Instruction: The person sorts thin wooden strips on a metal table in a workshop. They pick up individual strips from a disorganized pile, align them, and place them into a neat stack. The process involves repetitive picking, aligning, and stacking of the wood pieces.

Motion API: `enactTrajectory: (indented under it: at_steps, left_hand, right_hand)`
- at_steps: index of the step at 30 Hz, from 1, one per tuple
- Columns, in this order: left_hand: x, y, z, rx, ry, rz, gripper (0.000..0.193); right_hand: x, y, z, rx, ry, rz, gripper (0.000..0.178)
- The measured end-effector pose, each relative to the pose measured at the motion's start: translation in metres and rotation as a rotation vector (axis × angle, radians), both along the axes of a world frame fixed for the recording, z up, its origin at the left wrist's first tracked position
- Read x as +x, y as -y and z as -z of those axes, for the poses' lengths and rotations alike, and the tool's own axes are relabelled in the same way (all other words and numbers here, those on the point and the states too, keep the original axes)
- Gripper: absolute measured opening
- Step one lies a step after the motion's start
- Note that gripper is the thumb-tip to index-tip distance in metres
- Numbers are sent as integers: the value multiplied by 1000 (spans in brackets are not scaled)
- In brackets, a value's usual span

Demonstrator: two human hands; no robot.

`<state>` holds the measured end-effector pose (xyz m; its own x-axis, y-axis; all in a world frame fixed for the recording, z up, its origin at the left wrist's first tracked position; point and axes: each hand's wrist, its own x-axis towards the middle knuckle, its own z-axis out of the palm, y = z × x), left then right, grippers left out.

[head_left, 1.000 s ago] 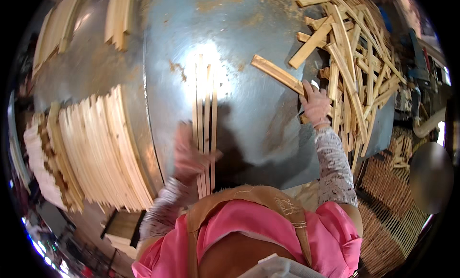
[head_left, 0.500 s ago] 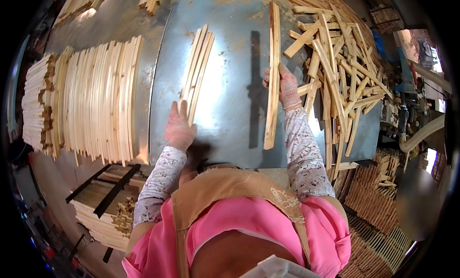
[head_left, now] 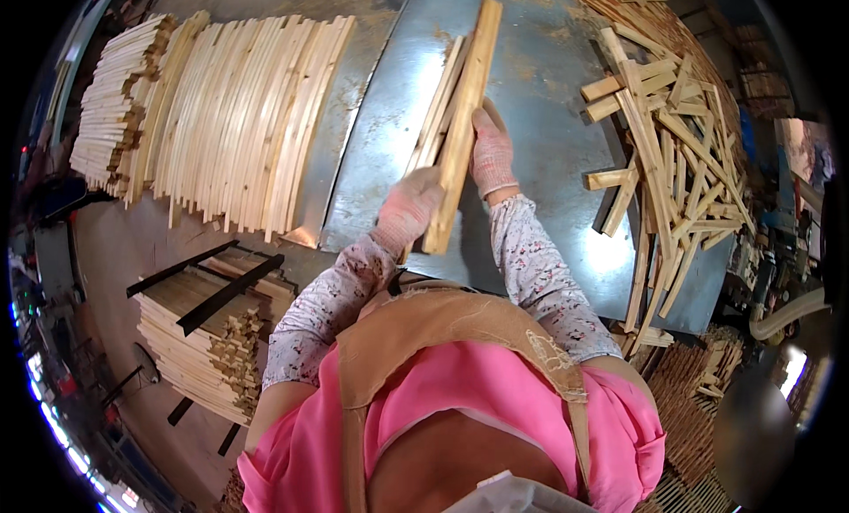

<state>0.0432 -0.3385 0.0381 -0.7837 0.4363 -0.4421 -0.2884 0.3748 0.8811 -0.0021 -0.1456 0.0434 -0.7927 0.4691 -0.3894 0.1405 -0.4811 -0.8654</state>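
A long pale wooden strip (head_left: 466, 124) slants upright in front of me, held above the metal table. My right hand (head_left: 493, 152), in a pinkish knit glove, grips its right edge near the middle. Lower down, my left hand (head_left: 410, 208), gloved alike, closes on its left edge, though the fingertips are partly hidden. Just left of and partly behind this strip lie a few narrower wooden strips (head_left: 433, 124) on the table.
Left on the table (head_left: 548, 80) is a tight row of wooden strips (head_left: 248, 119), with another stack (head_left: 119, 106) beyond it. A jumbled heap of strips (head_left: 676, 159) covers the right side. A rack of stacked boards (head_left: 199, 323) stands at the lower left.
My right hand has brought the wooden strip leftward, beside and over the narrower strips. My left hand has moved from those strips onto the held one. The view has shifted.
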Motion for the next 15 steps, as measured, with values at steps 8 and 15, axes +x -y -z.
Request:
enactTrajectory:
  at_steps: [8,15]
  left_hand:
    - [-82,220,68,-265,-644,-178,35]
    - [-100,187,-4,-868,-662,-150,68]
  right_hand:
    - [29,-41,27,288,242,-337,63]
    - [110,-270,12,1715,498,-208,67]
